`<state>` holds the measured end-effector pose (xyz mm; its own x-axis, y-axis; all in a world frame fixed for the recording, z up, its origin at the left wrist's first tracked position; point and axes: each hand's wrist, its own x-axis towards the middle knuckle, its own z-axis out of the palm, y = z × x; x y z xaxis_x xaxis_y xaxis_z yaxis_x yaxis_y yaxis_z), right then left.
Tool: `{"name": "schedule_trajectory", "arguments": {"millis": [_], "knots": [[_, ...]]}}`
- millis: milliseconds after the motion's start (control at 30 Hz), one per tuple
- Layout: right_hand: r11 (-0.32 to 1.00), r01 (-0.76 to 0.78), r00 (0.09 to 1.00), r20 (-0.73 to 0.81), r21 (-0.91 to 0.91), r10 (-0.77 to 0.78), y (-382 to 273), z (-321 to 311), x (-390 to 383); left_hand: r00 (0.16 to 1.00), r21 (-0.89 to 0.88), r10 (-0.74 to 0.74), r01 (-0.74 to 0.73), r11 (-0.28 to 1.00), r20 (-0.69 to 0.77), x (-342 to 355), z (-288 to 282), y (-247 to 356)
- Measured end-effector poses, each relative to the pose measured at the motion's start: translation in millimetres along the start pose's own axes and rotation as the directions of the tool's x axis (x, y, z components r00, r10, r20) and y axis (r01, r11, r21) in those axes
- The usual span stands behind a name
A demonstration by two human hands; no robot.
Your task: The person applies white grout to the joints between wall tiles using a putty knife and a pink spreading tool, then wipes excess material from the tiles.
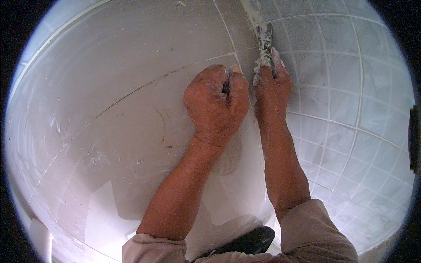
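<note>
My right hand (272,90) grips a narrow flat scraper (265,38) smeared with pale grout. Its far end lies along the seam where the large beige tiles meet the small white wall tiles. Pale paste coats the fingertips of this hand. To its left, my left hand (215,100) is curled into a fist, close to the seam and above the beige tiles. Whatever those fingers may hold is hidden from view.
The beige tiled surface (144,96) spreads to the left, with thin joint lines, scuffs and a few crumbs. White gridded wall tiles (335,92) stand on the right, hazed with residue. A dark shoe (252,241) shows at the bottom.
</note>
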<state>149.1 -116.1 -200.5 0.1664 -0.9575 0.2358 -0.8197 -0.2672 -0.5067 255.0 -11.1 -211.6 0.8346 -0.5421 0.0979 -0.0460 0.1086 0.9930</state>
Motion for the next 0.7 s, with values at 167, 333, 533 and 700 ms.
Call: {"name": "schedule_trajectory", "arguments": {"millis": [167,333,533,700], "knots": [[0.991,-0.022,0.999,0.03,0.13,0.018,-1,-1,5,0.999,0.011,0.037,-0.037,0.999,0.025,1,2,0],[0.958,-0.117,0.992,0.075,0.261,0.1,-6,7,23,1.0,0.02,0.015,-0.015,1.0,0.023,-2,8,4],[0.977,-0.155,0.986,0.087,0.144,0.144,-12,12,47,0.999,0.015,0.022,-0.023,1.0,0.04,-2,11,7],[0.987,-0.052,0.995,0.087,0.151,0.039,-1,12,63,0.997,0.039,0.004,-0.007,0.999,0.075,-4,19,9]]}}
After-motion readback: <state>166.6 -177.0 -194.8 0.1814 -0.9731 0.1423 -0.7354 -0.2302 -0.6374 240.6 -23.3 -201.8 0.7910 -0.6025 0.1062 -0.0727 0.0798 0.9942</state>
